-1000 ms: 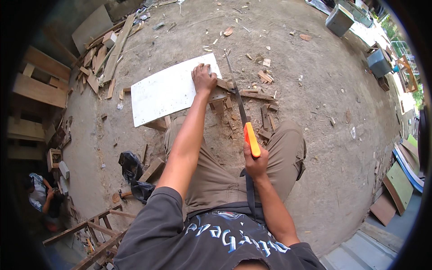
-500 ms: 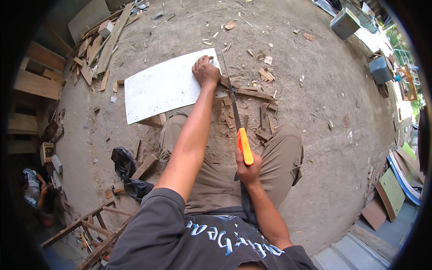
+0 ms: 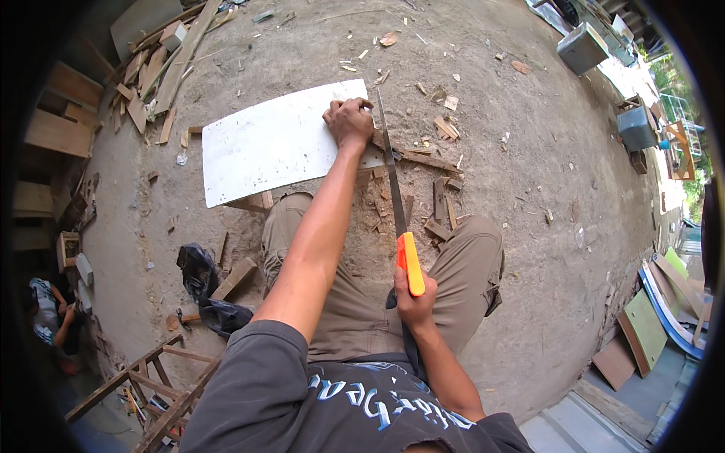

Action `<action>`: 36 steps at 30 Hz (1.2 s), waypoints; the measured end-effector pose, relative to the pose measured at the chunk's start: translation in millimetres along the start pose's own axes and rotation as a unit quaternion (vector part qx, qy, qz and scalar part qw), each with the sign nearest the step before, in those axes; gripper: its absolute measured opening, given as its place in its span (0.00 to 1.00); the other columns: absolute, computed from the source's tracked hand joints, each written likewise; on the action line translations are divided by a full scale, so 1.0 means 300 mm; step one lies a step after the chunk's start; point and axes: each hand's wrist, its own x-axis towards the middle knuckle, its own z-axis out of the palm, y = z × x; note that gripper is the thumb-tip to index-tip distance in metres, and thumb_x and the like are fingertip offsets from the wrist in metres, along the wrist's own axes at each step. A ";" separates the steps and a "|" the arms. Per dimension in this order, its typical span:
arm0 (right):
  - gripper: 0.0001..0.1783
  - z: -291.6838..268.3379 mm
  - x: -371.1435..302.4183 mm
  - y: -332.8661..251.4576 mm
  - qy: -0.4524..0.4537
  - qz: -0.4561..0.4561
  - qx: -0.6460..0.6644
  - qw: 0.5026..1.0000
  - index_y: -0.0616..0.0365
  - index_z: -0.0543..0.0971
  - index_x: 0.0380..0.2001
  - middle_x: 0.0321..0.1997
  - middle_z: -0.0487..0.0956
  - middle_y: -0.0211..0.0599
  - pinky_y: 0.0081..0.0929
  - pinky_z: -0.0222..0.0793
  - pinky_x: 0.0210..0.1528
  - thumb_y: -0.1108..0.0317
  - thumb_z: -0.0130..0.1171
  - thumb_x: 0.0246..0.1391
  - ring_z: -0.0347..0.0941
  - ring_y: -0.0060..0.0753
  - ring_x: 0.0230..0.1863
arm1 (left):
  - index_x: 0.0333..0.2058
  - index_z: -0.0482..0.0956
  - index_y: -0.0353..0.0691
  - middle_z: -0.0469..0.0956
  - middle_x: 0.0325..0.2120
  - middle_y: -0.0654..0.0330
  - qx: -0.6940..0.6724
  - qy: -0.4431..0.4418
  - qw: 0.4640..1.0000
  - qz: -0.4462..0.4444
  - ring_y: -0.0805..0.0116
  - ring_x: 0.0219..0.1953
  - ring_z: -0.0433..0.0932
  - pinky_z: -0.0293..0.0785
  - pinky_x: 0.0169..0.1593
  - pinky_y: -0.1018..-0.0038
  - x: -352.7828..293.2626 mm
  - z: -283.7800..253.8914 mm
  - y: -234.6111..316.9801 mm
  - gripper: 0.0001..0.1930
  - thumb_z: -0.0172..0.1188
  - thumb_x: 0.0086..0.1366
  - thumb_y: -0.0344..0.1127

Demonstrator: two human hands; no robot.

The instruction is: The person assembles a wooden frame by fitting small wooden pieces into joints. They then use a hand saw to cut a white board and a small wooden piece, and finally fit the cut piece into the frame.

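Head view: right hand [image 3: 416,300], fingers closed around orange saw handle [image 3: 411,266], has drawn saw nearer lap; blade [image 3: 392,174] crosses wood strip [image 3: 379,140] beside white board [image 3: 268,143]. Left hand [image 3: 350,123] rests at board's right end, fingers curled, grip underneath unclear. Likely pull stroke; cut appears unfinished.

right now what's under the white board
Wooden pieces show under the near edge of the white board, and a wood end sticks out past its left edge. What lies beneath its middle is covered and can't be seen.
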 end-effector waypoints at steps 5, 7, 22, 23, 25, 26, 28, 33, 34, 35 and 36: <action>0.17 0.000 0.016 0.026 -0.029 0.076 0.099 0.992 0.62 0.71 0.18 0.13 0.66 0.28 0.25 0.56 0.19 0.69 0.62 0.59 0.59 0.17 0.16 | 0.34 0.86 0.49 0.85 0.36 0.59 -0.017 -0.005 1.000 -0.007 0.61 0.47 0.74 0.56 0.61 0.64 0.004 -0.003 0.008 0.14 0.50 0.58 0.28; 0.18 -0.003 -0.009 0.015 -0.049 0.077 0.060 0.994 0.61 0.71 0.16 0.12 0.65 0.28 0.25 0.55 0.19 0.69 0.63 0.58 0.58 0.17 0.15 | 0.35 0.85 0.47 0.84 0.35 0.58 -0.020 0.005 1.000 -0.007 0.60 0.47 0.74 0.56 0.61 0.63 0.013 0.001 0.005 0.14 0.50 0.58 0.28; 0.18 -0.035 -0.101 0.035 -0.040 -0.059 -0.052 0.996 0.58 0.68 0.13 0.09 0.62 0.30 0.28 0.54 0.16 0.75 0.61 0.53 0.58 0.25 0.10 | 0.33 0.81 0.43 0.84 0.34 0.55 -0.011 0.004 1.000 -0.001 0.57 0.45 0.75 0.58 0.57 0.62 0.019 0.014 0.012 0.12 0.47 0.58 0.29; 0.17 -0.045 -0.112 0.022 -0.040 -0.052 -0.039 0.997 0.58 0.68 0.13 0.09 0.62 0.30 0.29 0.54 0.17 0.75 0.61 0.52 0.58 0.26 0.10 | 0.33 0.81 0.43 0.84 0.34 0.55 -0.011 0.005 1.000 0.007 0.57 0.45 0.75 0.58 0.57 0.62 0.016 0.016 0.005 0.12 0.47 0.58 0.29; 0.16 -0.061 -0.123 -0.015 -0.038 -0.038 -0.014 0.998 0.58 0.68 0.13 0.09 0.62 0.31 0.29 0.54 0.17 0.77 0.60 0.51 0.59 0.28 0.10 | 0.33 0.81 0.43 0.84 0.34 0.56 -0.009 0.008 1.000 0.021 0.57 0.45 0.75 0.57 0.57 0.62 0.014 0.020 -0.005 0.11 0.48 0.58 0.29; 0.18 -0.050 -0.106 0.030 -0.034 0.077 0.051 0.995 0.58 0.67 0.13 0.09 0.62 0.31 0.29 0.54 0.17 0.76 0.60 0.53 0.58 0.26 0.11 | 0.33 0.81 0.43 0.84 0.34 0.56 -0.008 -0.002 1.000 0.023 0.57 0.45 0.75 0.57 0.57 0.62 0.007 0.028 0.003 0.11 0.48 0.58 0.29; 0.19 0.025 0.096 0.001 -0.024 0.040 -0.006 0.999 0.59 0.67 0.13 0.10 0.63 0.29 0.28 0.53 0.17 0.74 0.58 0.55 0.57 0.23 0.11 | 0.33 0.81 0.43 0.84 0.34 0.57 0.001 -0.014 1.000 0.024 0.56 0.45 0.75 0.57 0.56 0.62 0.008 0.037 0.008 0.11 0.48 0.58 0.29; 0.16 -0.055 -0.073 0.032 -0.073 -0.047 -0.079 0.993 0.58 0.68 0.13 0.10 0.65 0.36 0.31 0.57 0.17 0.75 0.62 0.49 0.63 0.34 0.09 | 0.33 0.81 0.44 0.84 0.35 0.57 0.002 0.000 1.000 0.010 0.58 0.45 0.75 0.57 0.56 0.62 0.035 0.026 0.007 0.11 0.49 0.58 0.30; 0.16 -0.094 -0.153 0.032 -0.060 -0.035 -0.056 0.996 0.58 0.68 0.13 0.10 0.65 0.35 0.31 0.57 0.17 0.76 0.62 0.49 0.63 0.33 0.10 | 0.32 0.81 0.44 0.84 0.35 0.58 0.004 0.005 1.000 0.009 0.58 0.45 0.75 0.57 0.56 0.62 0.032 0.028 0.008 0.11 0.49 0.58 0.30; 0.16 -0.090 -0.158 0.002 -0.046 -0.045 -0.047 0.997 0.58 0.68 0.12 0.10 0.64 0.33 0.30 0.57 0.17 0.76 0.59 0.50 0.63 0.30 0.10 | 0.32 0.81 0.44 0.84 0.36 0.59 0.000 -0.014 1.000 0.020 0.59 0.46 0.74 0.57 0.56 0.62 0.022 0.027 0.000 0.10 0.49 0.58 0.30; 0.16 -0.085 -0.164 -0.028 -0.031 -0.055 -0.038 0.997 0.59 0.68 0.11 0.10 0.64 0.31 0.28 0.58 0.18 0.76 0.57 0.51 0.62 0.27 0.11 | 0.33 0.81 0.45 0.83 0.35 0.58 -0.001 -0.014 1.000 0.020 0.58 0.47 0.74 0.57 0.56 0.61 0.019 0.027 -0.006 0.11 0.49 0.57 0.30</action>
